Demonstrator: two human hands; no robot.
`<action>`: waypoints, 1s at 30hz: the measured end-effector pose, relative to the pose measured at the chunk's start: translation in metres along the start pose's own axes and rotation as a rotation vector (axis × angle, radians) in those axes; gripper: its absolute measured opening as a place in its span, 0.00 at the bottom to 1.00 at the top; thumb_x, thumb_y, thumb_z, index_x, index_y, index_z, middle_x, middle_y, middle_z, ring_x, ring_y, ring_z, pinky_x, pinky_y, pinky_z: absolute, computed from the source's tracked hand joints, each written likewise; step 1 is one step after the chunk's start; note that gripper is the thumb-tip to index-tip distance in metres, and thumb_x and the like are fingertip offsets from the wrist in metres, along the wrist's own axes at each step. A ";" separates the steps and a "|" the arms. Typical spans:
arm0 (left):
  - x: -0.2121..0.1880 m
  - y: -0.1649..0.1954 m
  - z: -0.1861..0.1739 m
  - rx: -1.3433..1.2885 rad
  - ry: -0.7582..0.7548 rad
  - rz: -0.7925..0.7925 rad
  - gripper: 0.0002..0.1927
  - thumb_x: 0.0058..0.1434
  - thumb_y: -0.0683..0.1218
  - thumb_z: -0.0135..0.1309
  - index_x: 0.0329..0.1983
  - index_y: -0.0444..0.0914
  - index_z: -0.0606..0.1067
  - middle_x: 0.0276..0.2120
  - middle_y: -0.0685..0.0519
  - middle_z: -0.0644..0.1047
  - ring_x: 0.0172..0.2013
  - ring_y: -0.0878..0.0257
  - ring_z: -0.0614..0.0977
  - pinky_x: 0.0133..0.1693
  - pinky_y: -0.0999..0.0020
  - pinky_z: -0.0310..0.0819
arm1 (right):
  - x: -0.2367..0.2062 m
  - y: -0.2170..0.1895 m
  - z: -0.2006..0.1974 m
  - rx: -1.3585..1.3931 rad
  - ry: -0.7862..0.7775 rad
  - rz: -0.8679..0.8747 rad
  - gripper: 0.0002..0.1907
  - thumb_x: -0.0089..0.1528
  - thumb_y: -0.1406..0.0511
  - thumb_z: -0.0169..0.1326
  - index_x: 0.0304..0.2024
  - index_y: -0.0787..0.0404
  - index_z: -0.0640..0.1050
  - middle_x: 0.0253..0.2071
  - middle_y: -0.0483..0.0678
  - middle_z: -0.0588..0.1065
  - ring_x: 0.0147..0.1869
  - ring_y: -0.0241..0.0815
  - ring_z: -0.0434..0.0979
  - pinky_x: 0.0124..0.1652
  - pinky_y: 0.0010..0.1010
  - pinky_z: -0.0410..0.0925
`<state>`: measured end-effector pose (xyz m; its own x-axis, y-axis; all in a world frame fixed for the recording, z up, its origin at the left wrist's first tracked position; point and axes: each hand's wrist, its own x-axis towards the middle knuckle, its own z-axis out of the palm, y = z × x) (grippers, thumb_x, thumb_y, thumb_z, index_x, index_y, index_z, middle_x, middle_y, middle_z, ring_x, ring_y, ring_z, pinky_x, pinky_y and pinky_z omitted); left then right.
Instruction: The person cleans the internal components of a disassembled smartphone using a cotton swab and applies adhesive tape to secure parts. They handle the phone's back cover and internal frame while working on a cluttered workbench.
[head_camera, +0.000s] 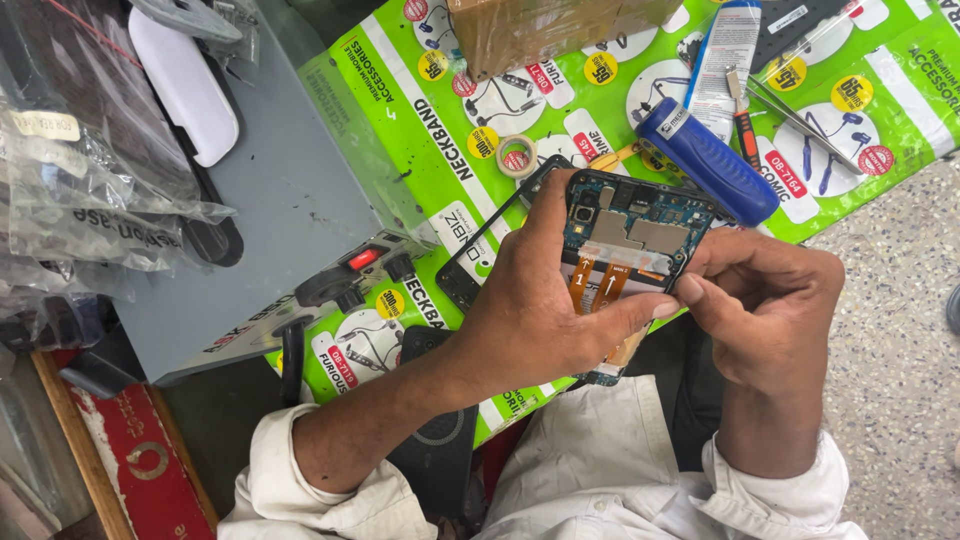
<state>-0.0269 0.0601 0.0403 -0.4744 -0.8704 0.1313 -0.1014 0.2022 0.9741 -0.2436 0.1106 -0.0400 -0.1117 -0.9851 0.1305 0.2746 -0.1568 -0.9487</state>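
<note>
Overhead, a green printed sheet (420, 120) covers the counter, with a grey power-supply box (270, 210) standing on its left edge, red switch and black knobs facing the worker. At the sheet's near edge, both hands meet over an opened smartphone (630, 235), back cover off, its blue circuit board, metal shields and orange ribbon cables exposed. The left hand (530, 310) wraps around the phone from the left, fingers curled behind it and thumb lying across its lower part. The right hand (765, 300) is loosely curled at the phone's right side, fingertips bent in against the frame; whether it pinches anything cannot be told. Just beyond the phone lie a blue-handled tool (705, 160), a white tube (725, 55), tweezers (800, 120), and a small roll of tape (517, 155).
</note>
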 end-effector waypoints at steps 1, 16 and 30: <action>0.000 -0.001 0.000 0.002 0.000 0.004 0.36 0.62 0.45 0.69 0.63 0.32 0.60 0.46 0.48 0.81 0.46 0.64 0.87 0.51 0.69 0.85 | 0.000 0.001 -0.001 0.007 -0.004 0.003 0.07 0.64 0.75 0.62 0.42 0.77 0.79 0.37 0.53 0.79 0.37 0.34 0.79 0.40 0.19 0.71; -0.001 -0.007 0.003 0.040 0.013 0.016 0.42 0.61 0.47 0.69 0.67 0.25 0.57 0.45 0.45 0.82 0.44 0.61 0.88 0.46 0.69 0.86 | 0.001 0.003 -0.003 -0.009 0.009 0.015 0.05 0.64 0.76 0.62 0.40 0.76 0.80 0.36 0.52 0.79 0.34 0.32 0.77 0.36 0.16 0.68; -0.001 -0.007 0.006 0.030 0.053 -0.016 0.42 0.60 0.45 0.67 0.67 0.24 0.54 0.44 0.45 0.82 0.44 0.60 0.89 0.44 0.68 0.86 | 0.000 -0.005 0.013 -0.176 0.080 0.015 0.05 0.63 0.76 0.62 0.41 0.73 0.80 0.35 0.46 0.78 0.34 0.27 0.73 0.34 0.14 0.64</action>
<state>-0.0309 0.0620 0.0326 -0.4255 -0.8962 0.1257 -0.1355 0.2005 0.9703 -0.2323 0.1108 -0.0313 -0.1867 -0.9774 0.0995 0.1060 -0.1207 -0.9870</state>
